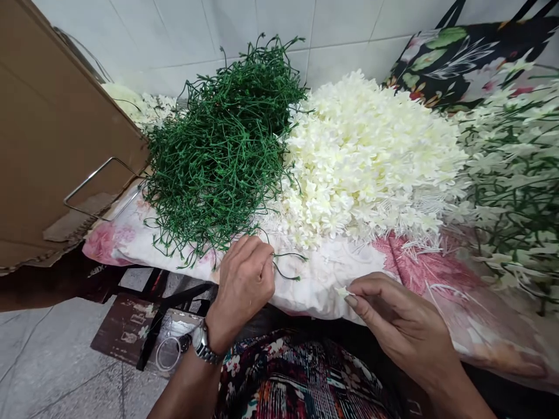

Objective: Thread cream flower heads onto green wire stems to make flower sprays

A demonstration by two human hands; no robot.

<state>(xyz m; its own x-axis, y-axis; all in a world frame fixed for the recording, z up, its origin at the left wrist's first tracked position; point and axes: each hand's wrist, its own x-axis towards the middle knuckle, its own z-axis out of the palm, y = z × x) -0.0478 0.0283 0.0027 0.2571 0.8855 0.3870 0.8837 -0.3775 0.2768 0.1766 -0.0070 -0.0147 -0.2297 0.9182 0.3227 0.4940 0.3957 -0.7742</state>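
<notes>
My left hand [247,276], with a wristwatch on its wrist, is closed around a green artificial stem [286,255]. The stem's thin branches stick out to the right of the fist. Between thumb and forefinger, my right hand [402,326] pinches a small white artificial flower [343,293] above the cloth edge. Just beyond my left hand rises a tangled heap of green plastic stems [218,151]. To its right lies a big pile of cream-white flower heads [367,151].
Finished-looking white flower sprays [515,174] lie at the right. A cardboard box [65,128] with a wire handle [94,174] stands at left. Floral cloth [314,291] covers the surface. A dark floral bag [476,64] leans at the tiled wall [340,23]. A brown case [126,331] sits below.
</notes>
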